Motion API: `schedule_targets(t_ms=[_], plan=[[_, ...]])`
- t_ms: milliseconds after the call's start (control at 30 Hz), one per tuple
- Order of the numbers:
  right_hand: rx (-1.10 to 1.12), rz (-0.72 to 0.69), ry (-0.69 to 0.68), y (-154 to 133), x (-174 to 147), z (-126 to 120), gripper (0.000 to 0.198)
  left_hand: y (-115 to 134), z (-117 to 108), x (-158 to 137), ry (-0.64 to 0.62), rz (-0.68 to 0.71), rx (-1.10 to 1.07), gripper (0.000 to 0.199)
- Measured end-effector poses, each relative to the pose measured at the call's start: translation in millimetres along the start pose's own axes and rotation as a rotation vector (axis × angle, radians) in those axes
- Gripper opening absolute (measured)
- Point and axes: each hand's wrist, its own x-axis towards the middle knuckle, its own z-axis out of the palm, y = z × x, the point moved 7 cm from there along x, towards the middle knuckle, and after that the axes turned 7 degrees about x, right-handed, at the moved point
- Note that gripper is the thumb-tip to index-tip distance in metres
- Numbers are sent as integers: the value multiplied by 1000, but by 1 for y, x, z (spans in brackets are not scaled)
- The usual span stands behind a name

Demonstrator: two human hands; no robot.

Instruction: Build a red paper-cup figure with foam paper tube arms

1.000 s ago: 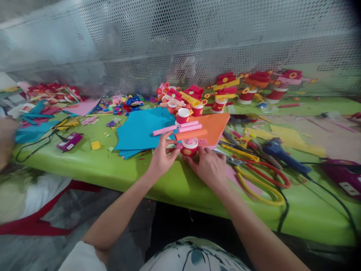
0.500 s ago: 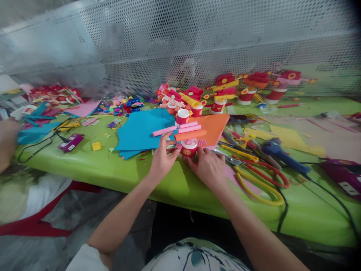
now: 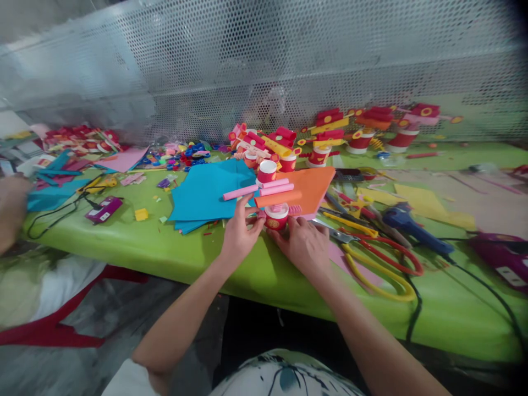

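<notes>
Between my hands a small red-and-white paper cup (image 3: 276, 221) stands on the table with a gold emblem facing me. My left hand (image 3: 241, 231) pinches at the cup's left side, where a pink coiled strip is mostly hidden under the fingers. Round the lower right of the cup, the fingers of my right hand (image 3: 307, 242) are closed. Another pink coil (image 3: 295, 209) sticks out above that hand. Just behind the cup lie an orange paper roll (image 3: 278, 198) and pink paper rolls (image 3: 276, 188). A second red-and-white cup (image 3: 267, 171) stands farther back.
Blue sheets (image 3: 210, 190) lie left, an orange sheet (image 3: 315, 184) right. Large scissors (image 3: 371, 247) and a blue glue gun (image 3: 416, 228) are near my right arm. Finished paper-cup figures (image 3: 325, 135) line the mesh panel (image 3: 247, 66). Another person's hand (image 3: 12, 209) is at far left.
My left fingers have shifted slightly to the right over the pink coil, covering more of it. The cup and my right hand stay in place.
</notes>
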Motion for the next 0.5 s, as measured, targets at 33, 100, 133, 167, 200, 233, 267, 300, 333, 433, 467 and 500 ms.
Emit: schedule_targets(t_ms=[33, 100, 133, 167, 200, 233, 267, 300, 333, 433, 467, 500], plan=[[-1, -1, 2, 0, 0, 0, 42, 1, 0, 0, 1, 1, 4, 66], [-4, -4, 6, 0, -1, 0, 42, 3, 0, 0, 2, 8, 9, 67], [-5, -6, 7, 0, -1, 0, 42, 4, -1, -1, 1, 11, 14, 68], [-6, -8, 9, 0, -1, 0, 42, 5, -1, -1, -1, 9, 22, 68], [-7, -10, 10, 0, -1, 0, 42, 5, -1, -1, -2, 5, 33, 69], [-7, -12, 11, 0, -1, 0, 41, 5, -1, -1, -2, 1, 43, 69], [-8, -13, 12, 0, -1, 0, 41, 5, -1, -1, -2, -2, 49, 70], [-8, -13, 13, 0, -1, 0, 41, 5, -1, -1, -2, -2, 49, 70], [-8, -12, 13, 0, -1, 0, 41, 5, -2, -1, 0, 2, 41, 71], [-6, -10, 10, 0, 0, 0, 43, 5, -3, -2, 8, 11, -2, 73], [-4, -10, 8, 0, 0, 0, 43, 4, -3, -2, 9, 8, -17, 75], [-3, -12, 6, 0, 0, -1, 43, 3, -3, -2, 8, 3, -30, 77]])
